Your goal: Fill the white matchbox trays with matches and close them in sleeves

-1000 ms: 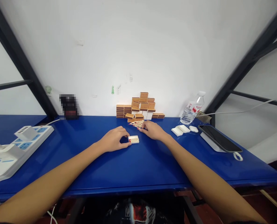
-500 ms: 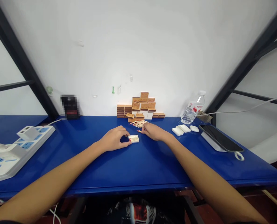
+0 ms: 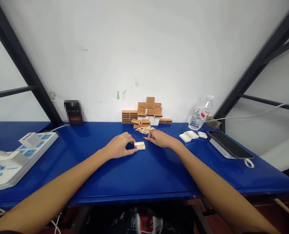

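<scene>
On the blue table lies a small white matchbox tray [image 3: 141, 144] with some red-tipped matches inside. My left hand [image 3: 120, 145] grips its left end between thumb and fingers. My right hand [image 3: 159, 138] is closed in a pinch on matches [image 3: 145, 138], whose red heads point left, a little above and right of the tray. Just behind that hand a loose pile of matches [image 3: 144, 130] is spread out. Brown matchboxes [image 3: 150, 111] are stacked against the wall beyond the pile.
White empty-looking trays [image 3: 188, 136] lie at right, beside a white earphone case [image 3: 202, 135]. Farther right are a water bottle [image 3: 201, 113] and a phone [image 3: 230, 144] propped on a white block. A power strip [image 3: 22, 159] with plugs and cables occupies the left side.
Hardly anything differs. Both hands keep their places and grips; the view has shifted very slightly.
</scene>
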A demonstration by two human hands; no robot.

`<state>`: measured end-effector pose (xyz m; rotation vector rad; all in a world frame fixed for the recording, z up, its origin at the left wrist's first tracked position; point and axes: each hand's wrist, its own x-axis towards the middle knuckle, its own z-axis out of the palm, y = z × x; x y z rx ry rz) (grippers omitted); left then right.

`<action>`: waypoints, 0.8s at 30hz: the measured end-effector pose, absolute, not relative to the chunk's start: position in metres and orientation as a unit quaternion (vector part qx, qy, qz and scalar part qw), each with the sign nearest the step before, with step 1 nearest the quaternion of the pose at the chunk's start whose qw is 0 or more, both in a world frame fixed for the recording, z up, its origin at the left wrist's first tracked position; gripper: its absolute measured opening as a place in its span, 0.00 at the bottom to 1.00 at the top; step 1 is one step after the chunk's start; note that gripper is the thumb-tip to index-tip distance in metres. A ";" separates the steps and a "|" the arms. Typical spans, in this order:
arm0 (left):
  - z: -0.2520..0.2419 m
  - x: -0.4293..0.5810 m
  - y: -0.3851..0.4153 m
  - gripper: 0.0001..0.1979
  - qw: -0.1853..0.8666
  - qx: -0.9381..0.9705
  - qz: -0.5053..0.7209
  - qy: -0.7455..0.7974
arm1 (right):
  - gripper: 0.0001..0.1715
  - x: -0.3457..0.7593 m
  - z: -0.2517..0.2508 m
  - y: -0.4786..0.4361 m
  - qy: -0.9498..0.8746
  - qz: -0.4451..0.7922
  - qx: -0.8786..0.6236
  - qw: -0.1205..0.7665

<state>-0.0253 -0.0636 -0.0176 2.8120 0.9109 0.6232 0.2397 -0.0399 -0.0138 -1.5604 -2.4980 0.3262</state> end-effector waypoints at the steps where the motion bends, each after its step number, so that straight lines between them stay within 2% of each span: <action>1: -0.018 -0.025 -0.063 0.11 0.061 0.929 0.205 0.301 | 0.13 0.240 -0.013 -0.040 -0.839 0.114 -0.526 0.083; 9: -0.017 -0.026 -0.063 0.11 0.060 0.929 0.205 0.303 | 0.13 0.245 -0.014 -0.039 -0.837 0.119 -0.531 0.059; 17: -0.018 -0.026 -0.062 0.11 0.049 0.926 0.204 0.313 | 0.12 0.238 0.001 -0.058 -0.865 0.146 -0.463 0.122; 24: -0.020 -0.025 -0.061 0.11 0.045 0.930 0.203 0.303 | 0.07 0.211 0.004 -0.080 -0.895 0.086 -0.432 0.068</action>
